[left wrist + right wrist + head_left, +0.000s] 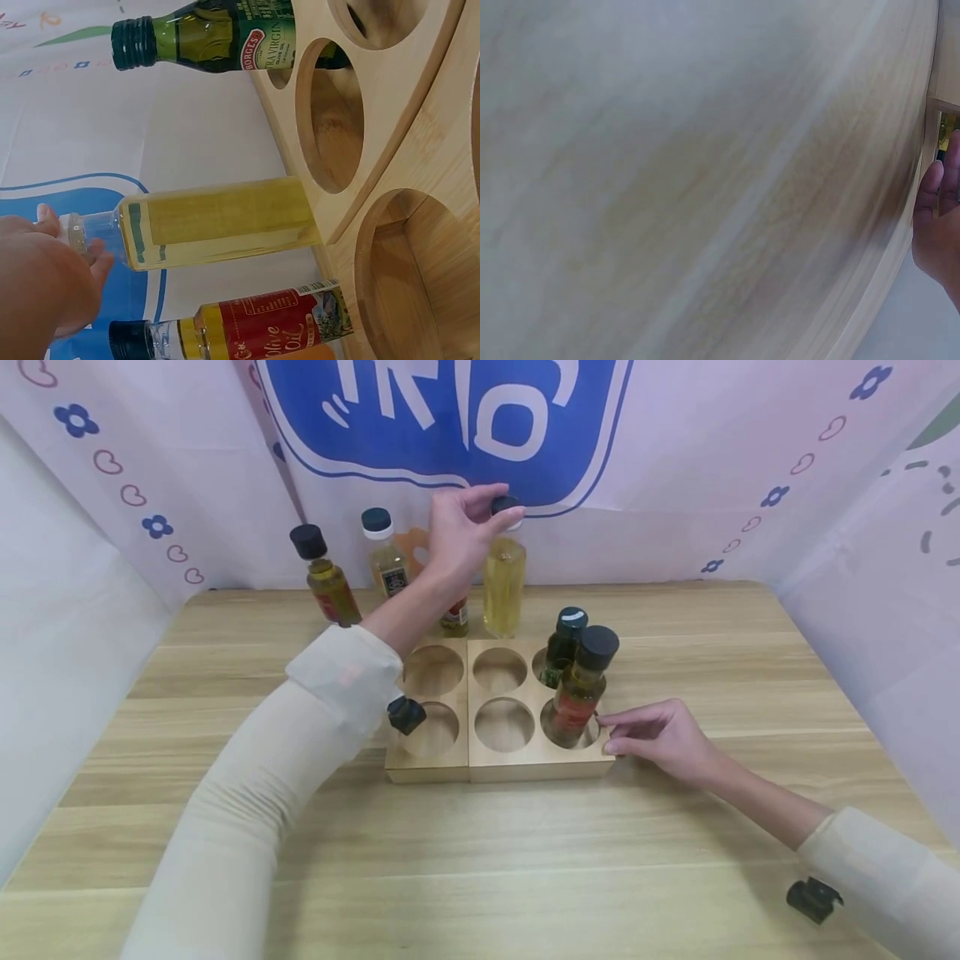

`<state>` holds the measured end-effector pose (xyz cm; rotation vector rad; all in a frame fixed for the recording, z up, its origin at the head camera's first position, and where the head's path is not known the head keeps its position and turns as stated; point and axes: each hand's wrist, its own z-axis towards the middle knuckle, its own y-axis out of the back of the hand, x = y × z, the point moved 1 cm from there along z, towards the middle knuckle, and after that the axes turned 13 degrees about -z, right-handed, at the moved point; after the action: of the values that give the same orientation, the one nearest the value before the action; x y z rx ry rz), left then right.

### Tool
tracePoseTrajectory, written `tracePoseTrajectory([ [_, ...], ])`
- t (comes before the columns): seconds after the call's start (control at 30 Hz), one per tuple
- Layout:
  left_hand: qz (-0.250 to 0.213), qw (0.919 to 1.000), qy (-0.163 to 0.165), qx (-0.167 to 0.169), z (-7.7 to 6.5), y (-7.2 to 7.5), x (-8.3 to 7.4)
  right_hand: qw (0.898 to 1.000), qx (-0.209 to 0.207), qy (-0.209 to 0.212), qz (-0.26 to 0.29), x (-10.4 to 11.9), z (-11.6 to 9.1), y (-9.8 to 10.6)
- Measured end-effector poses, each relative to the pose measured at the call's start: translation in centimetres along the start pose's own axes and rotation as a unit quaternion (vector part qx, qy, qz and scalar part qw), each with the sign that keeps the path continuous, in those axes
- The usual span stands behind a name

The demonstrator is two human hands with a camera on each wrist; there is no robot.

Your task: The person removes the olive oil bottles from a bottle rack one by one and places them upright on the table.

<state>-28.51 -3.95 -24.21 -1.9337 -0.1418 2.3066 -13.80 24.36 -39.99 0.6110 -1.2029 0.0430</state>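
My left hand (pixel 467 531) pinches the dark cap of a clear bottle of yellow oil (pixel 504 581) between thumb and fingers. The bottle is upright behind a wooden bottle rack (pixel 540 770); whether its base touches the table is hidden. In the left wrist view the same oil bottle (pixel 225 225) stands beside the rack's round holes. My right hand (pixel 667 743) holds the rack's right end near its front corner with thumb and fingertips. A red-labelled oil bottle (pixel 576 706) leans slightly in the front right hole. Behind it, a green olive oil bottle (pixel 202 34) occupies the back right hole.
Left of the held bottle, behind the rack, stand a red-labelled olive oil bottle (pixel 270 326), a white-collared bottle (pixel 388 560) and a black-capped bottle (pixel 330 585). A printed cloth (pixel 637 543) hangs behind the wooden table (pixel 480 868).
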Motion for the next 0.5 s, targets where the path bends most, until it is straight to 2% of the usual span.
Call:
tracePoseTrajectory([
  [0.33,0.013,0.9998,-0.010,-0.012,-0.1,0.1,0.8,1.000,-0.001,-0.002,-0.014,0.0,0.1,0.0],
  [0.5,0.018,0.9996,-0.005,-0.021,0.0,0.1,1.2,1.000,-0.001,0.001,-0.008,0.0,0.1,0.0],
])
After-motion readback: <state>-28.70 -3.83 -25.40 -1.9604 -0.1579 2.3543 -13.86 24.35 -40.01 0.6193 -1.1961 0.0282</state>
